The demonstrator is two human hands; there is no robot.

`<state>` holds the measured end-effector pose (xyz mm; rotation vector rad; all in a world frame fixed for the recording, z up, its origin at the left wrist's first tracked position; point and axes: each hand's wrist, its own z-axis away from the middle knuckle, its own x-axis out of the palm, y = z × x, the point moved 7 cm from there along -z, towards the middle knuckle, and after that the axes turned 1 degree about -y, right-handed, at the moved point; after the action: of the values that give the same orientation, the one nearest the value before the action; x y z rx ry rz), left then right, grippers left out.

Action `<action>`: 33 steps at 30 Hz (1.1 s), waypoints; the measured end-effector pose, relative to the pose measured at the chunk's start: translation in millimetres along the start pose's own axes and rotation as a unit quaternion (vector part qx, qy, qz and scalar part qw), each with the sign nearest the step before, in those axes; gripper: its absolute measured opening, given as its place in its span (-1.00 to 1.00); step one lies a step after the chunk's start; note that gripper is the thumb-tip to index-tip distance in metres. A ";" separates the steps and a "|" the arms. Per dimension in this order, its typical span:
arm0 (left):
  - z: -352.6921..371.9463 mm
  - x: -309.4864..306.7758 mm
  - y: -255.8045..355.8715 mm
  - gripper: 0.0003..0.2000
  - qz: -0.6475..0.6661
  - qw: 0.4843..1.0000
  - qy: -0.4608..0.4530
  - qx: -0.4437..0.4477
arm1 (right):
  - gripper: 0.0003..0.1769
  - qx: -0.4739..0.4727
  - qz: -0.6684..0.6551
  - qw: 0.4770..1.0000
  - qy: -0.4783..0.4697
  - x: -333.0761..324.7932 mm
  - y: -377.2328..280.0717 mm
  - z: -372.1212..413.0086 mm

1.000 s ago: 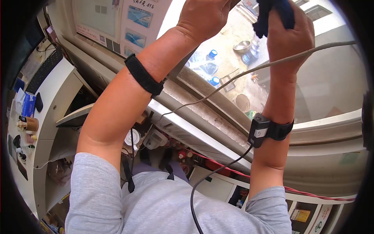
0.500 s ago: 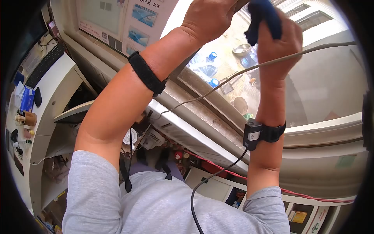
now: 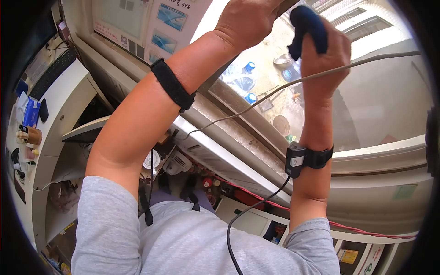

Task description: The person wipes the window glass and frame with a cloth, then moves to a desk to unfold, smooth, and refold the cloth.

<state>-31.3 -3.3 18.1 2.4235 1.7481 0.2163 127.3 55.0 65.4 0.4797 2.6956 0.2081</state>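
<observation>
My right hand (image 3: 326,62) is closed around a dark blue cloth (image 3: 316,33), part of which sticks out above my fingers. Cloth and hand are raised in front of the window glass (image 3: 366,87). At the top, my left hand (image 3: 247,22) is closed at the edge of the window frame (image 3: 285,6), its fingertips partly hidden. A grey cable (image 3: 256,101) runs slantwise across the window and overlaps my right wrist. Black straps circle both forearms, and the right one carries a small black device (image 3: 295,159) with a wire.
Beyond the glass stand blue-capped water bottles (image 3: 248,75) and a metal basin (image 3: 282,59). A white desk (image 3: 59,114) with a keyboard (image 3: 52,75) is at left. Below the window sill are a white radiator (image 3: 220,149), red twisted wires (image 3: 353,230) and shelves (image 3: 243,215).
My right hand, with the cloth in it, has shifted slightly down and to the left over the window. My left hand stays at the frame.
</observation>
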 end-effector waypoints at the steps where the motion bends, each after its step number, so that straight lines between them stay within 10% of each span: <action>1: -0.2 -0.8 1.4 -0.56 0.003 1.000 0.006 0.005 | -0.51 -0.019 0.025 0.998 0.060 -13.8 2.1 -15.8; 4: -0.7 -0.7 2.0 -0.56 0.007 1.000 0.001 -0.001 | -0.49 0.012 0.010 0.999 0.049 6.8 -5.9 17.9; 9: -0.3 -0.9 -0.2 -0.56 0.011 1.000 0.005 0.015 | -0.45 0.096 -0.086 0.930 -0.343 84.5 -48.2 187.8; 17: -2.1 -1.9 2.9 -0.58 0.004 1.000 0.009 0.004 | -0.64 -0.002 0.038 0.995 0.091 -11.6 4.1 -18.3; 23: -1.2 -1.5 -2.4 -0.54 0.029 0.999 -0.022 -0.005 | -0.42 0.094 -0.113 0.929 -0.339 79.0 -52.7 161.9; 33: 52.3 -31.6 -15.4 -0.66 0.041 0.994 -0.015 -0.097 | -0.63 0.348 -0.195 0.866 -0.301 -22.7 -59.4 259.9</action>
<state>-45.0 -30.2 -37.2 2.3469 1.5398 0.3401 234.1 11.3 -176.1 0.1290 2.0939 -0.9065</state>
